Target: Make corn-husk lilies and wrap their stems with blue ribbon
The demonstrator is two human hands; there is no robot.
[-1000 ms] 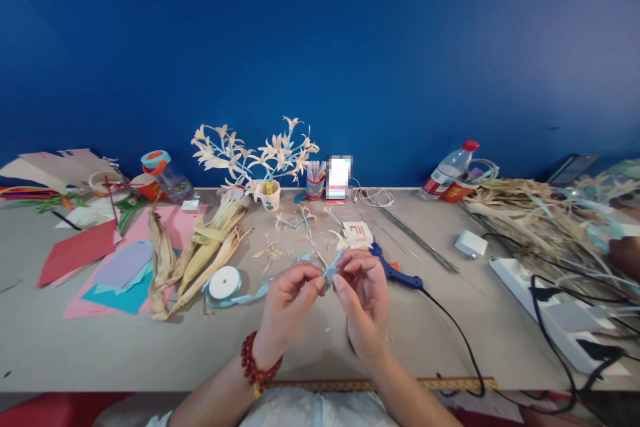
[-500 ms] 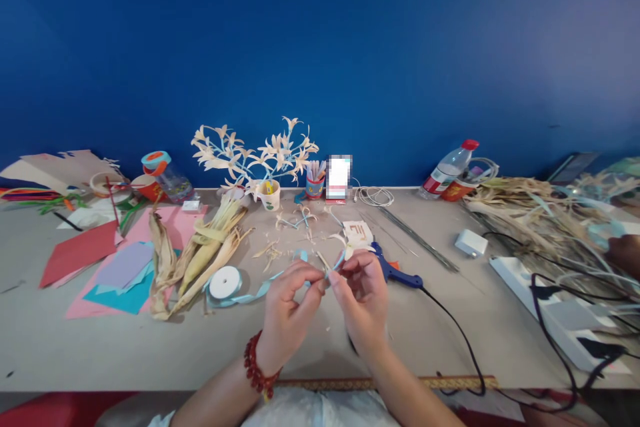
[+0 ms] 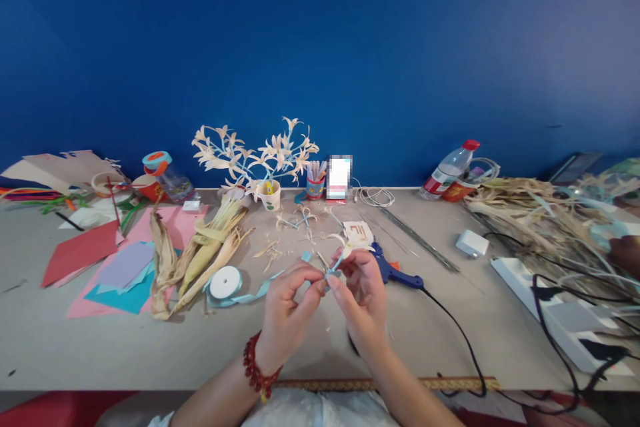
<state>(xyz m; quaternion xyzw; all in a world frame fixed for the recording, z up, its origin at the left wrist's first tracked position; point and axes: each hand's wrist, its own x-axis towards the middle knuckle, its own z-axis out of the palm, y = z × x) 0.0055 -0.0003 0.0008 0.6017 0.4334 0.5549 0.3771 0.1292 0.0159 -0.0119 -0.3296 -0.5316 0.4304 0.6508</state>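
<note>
Close together above the table, my left hand [image 3: 291, 307] and my right hand [image 3: 364, 307] both have their fingertips pinched. Between my left thumb and forefinger is light blue ribbon [image 3: 260, 292], which trails back to a white spool [image 3: 225, 282] lying on the table. My right fingers grip the blue-wrapped stem of a pale husk flower [image 3: 347, 250], whose petals rise above the hand. Fingers hide part of the stem and ribbon. Just right of my right hand lies a blue glue gun [image 3: 403, 278].
Corn husks [image 3: 200, 267] and coloured paper [image 3: 125, 267] lie on the left. Finished flowers stand in a paper cup [image 3: 271, 197] near the wall. On the right are a power strip [image 3: 535, 313], cables, a plastic bottle [image 3: 447, 170] and another person's hand [image 3: 626, 255].
The flower's blue stem now shows more upright between my fingertips, and the ribbon near it has shifted slightly. Both hands stay nearly in place, still pinching.
</note>
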